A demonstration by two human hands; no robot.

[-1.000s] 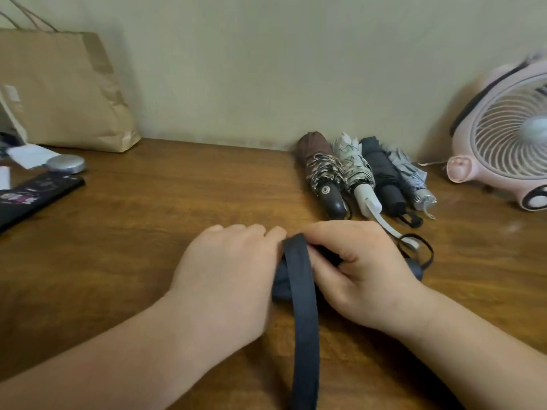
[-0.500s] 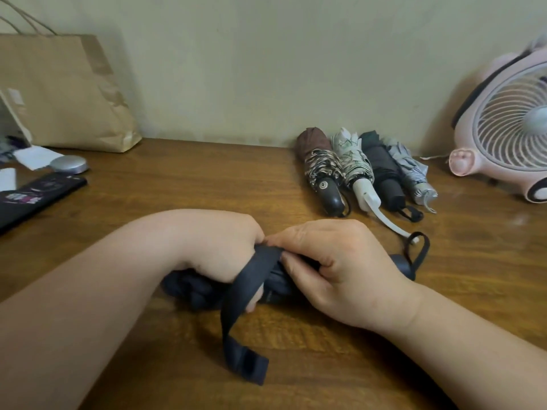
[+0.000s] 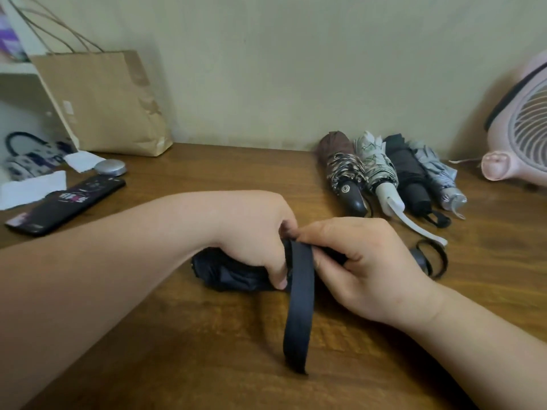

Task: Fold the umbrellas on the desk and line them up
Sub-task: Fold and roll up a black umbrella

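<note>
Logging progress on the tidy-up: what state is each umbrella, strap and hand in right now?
navy umbrella: collapsed, lying on the desk, not yet in the row
strap: unfastened, loose end trailing toward the person
left hand: grips the navy umbrella
right hand: pinches the strap
four other umbrellas: folded, side by side against the wall
pink fan: cannot tell whether running

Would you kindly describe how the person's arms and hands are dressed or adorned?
The left hand and right hand are bare: no gloves, rings, watch or bracelet show. The left forearm and right forearm are bare too; no sleeve comes into view.
</note>
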